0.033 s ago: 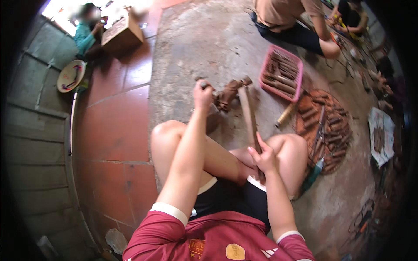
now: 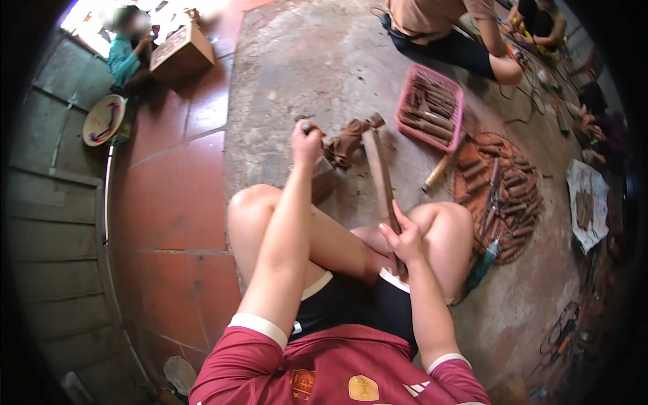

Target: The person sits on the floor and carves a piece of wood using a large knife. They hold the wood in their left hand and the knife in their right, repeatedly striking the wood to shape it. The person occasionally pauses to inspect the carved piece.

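Observation:
My left hand [image 2: 307, 145] is closed in a fist round a chisel-like tool [image 2: 307, 127], whose round grey end shows above the fist; its rest is hidden. Just right of that fist lies a brown carved wooden piece [image 2: 347, 143] with an uneven, lumpy shape. My right hand [image 2: 403, 237] grips the lower part of a long, flat-sided wooden mallet [image 2: 379, 175]. The mallet's far end lies beside the carved piece; whether they touch I cannot tell. A brown block [image 2: 324, 179] sits below the carving, partly behind my left forearm.
A pink basket [image 2: 461, 108] of brown stick-like tools stands ahead right. Nearer are a round reddish mat [image 2: 472, 194] with many more tools and a light-handled tool [image 2: 439, 172]. A person [image 2: 439, 27] sits beyond the basket; another sits far left beside a wooden box [image 2: 182, 57].
The whole view has shifted slightly, so most things appear a little farther left and up. Both hands keep their grips, and the mallet stays beside the carved piece.

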